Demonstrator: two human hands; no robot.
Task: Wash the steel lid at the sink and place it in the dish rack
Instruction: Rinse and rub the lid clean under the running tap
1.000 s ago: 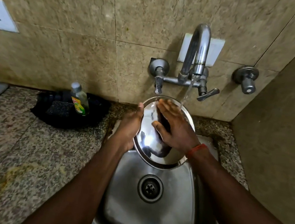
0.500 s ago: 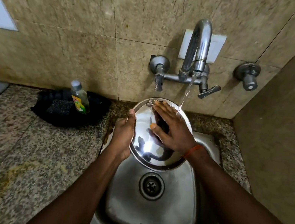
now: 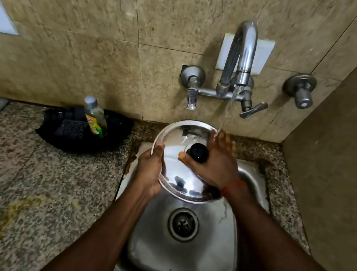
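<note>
Reaching in from the near edge, two bare forearms meet over the steel sink [image 3: 177,260], its drain nearest the viewer. Just beyond the drain, the left hand [image 3: 148,173] clamps its fingers on the left rim of the steel lid [image 3: 176,170], thumb on top. The lid is held tilted above the basin, black knob [image 3: 198,152] up. The right hand [image 3: 214,162] lies on the lid beside the knob, fingers spread. Water from the tap [image 3: 240,58] falls on its fingertips. Farther left on the worktop [image 3: 23,180] stands a soap bottle [image 3: 95,118].
</note>
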